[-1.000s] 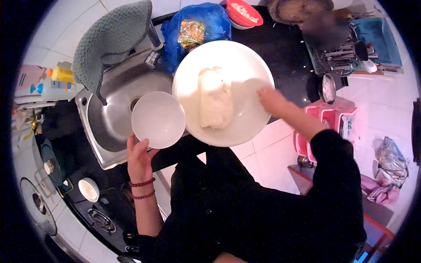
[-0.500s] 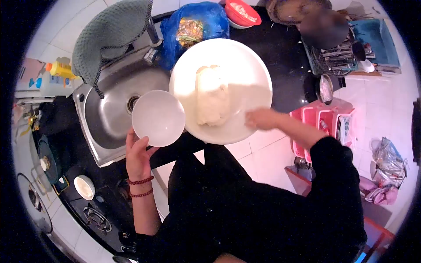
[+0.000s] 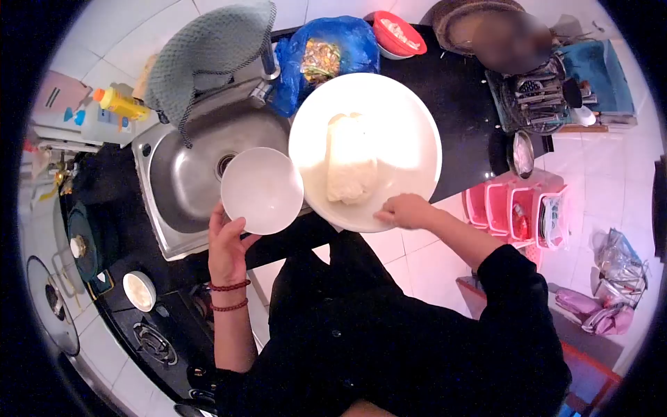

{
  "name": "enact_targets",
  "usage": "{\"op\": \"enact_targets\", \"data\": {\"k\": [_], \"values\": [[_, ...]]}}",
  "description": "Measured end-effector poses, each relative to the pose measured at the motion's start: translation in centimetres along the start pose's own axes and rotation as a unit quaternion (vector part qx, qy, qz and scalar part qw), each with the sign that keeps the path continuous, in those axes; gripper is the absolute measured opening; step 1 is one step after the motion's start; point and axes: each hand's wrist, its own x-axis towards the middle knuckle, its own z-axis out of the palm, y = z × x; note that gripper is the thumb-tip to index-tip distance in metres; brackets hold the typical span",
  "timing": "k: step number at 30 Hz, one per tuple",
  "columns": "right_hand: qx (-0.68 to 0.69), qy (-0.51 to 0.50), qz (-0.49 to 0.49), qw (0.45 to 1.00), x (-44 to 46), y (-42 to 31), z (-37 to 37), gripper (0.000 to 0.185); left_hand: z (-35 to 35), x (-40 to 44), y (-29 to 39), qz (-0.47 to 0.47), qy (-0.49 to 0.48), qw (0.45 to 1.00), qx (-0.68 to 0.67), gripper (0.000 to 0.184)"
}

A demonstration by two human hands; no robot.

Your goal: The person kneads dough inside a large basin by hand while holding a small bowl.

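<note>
My left hand grips the near edge of a white bowl, thumb and fingers at its rim. The bowl is held over the sink's right side, its inside facing me, with nothing plain to see in it. Beside it on the counter stands a large white basin holding a pale block of dough. Over the basin's near right side is my right hand, its fingers drawn together and pointing left, apart from the dough. Whatever those fingertips may hold is too small to make out.
A steel sink lies left, with a grey-green cloth draped by the tap. Behind the basin are a blue plastic bag and a red bowl. A small white bowl sits near the gas burner. Pink baskets stand right.
My right hand has moved slightly left over the basin, its fingers clearer now. My left hand still holds the bowl. The whole view has shifted a little.
</note>
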Motion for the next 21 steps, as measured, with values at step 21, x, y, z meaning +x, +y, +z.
{"op": "enact_targets", "data": {"k": [21], "values": [[0.076,0.64,0.145,0.75,19.9,-4.1,-7.7,0.027,-0.2,0.5,3.0,0.034,0.091,0.995,0.022,0.057]]}}
